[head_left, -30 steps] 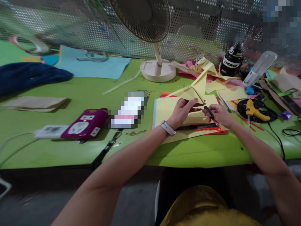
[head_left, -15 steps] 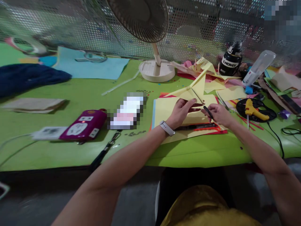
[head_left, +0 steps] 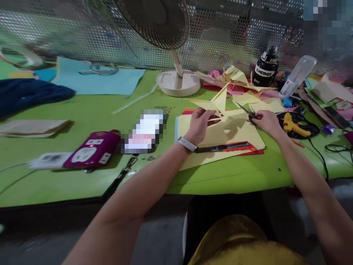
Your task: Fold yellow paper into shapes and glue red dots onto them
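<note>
Pinched in my left hand (head_left: pixel 200 123) is a folded yellow paper piece (head_left: pixel 219 101) with pointed arms, held above a stack of yellow paper sheets (head_left: pixel 239 127). My right hand (head_left: pixel 266 122) is closed around the dark handles of a pair of scissors (head_left: pixel 245 110), whose blades point up and left, apart from the paper piece. A utility knife (head_left: pixel 223 147) with an orange edge lies across the front of the stack, near my left wrist. Red and blue sheets peek out from under the stack.
A yellow glue gun (head_left: pixel 295 126) rests on a black holder right of my right hand. Paper scraps (head_left: pixel 248 98), a black bottle (head_left: pixel 264 71) and a clear bottle (head_left: pixel 299 75) stand behind. Leftward are a phone (head_left: pixel 146 130), a purple power block (head_left: pixel 95 149) and a fan (head_left: pixel 179 85).
My right hand has moved right with the scissors, away from the yellow paper piece. My left hand still holds the piece, now a little lower and turned. The view has shifted slightly.
</note>
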`<state>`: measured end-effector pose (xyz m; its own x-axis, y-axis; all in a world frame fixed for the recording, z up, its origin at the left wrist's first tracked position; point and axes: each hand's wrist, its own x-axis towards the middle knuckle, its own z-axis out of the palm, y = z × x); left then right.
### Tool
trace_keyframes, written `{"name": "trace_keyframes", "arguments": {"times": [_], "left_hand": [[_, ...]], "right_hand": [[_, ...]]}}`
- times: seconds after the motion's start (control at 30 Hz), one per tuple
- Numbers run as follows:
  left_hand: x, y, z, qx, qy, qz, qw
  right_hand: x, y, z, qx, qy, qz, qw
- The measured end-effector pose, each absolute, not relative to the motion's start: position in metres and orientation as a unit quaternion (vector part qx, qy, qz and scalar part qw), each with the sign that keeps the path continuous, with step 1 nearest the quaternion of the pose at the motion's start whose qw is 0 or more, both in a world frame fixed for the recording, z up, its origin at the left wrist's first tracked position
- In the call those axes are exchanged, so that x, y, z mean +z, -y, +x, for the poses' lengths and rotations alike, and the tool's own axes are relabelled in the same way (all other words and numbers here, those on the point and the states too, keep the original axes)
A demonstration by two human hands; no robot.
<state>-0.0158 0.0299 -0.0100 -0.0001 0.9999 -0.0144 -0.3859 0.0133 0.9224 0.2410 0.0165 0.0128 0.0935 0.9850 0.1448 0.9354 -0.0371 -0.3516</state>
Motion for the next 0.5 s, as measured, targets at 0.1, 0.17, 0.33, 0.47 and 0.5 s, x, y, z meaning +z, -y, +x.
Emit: {"name": "trace_keyframes", "arguments": {"times": [0.1, 0.17, 0.33, 0.47, 0.5], "left_hand": [[-0.009, -0.025, -0.014, 0.569, -0.389, 0.414, 0.595], [-0.008, -0.022, -0.013, 0.561, -0.388, 0.423, 0.596], [-0.005, -0.019, -0.011, 0.546, -0.389, 0.434, 0.602], [-0.001, -0.016, -0.012, 0.532, -0.388, 0.431, 0.617], [0.0, -0.015, -0.012, 0.526, -0.388, 0.429, 0.623]], "right_hand": [[0.011, -0.021, 0.248, 0.026, 0.665, -0.735, 0.131], [0.01, -0.023, 0.25, 0.015, 0.653, -0.748, 0.116], [0.012, -0.026, 0.258, 0.029, 0.632, -0.769, 0.092], [0.024, -0.017, 0.255, 0.02, 0.65, -0.748, 0.134], [0.026, -0.012, 0.249, 0.006, 0.663, -0.729, 0.171]]}}
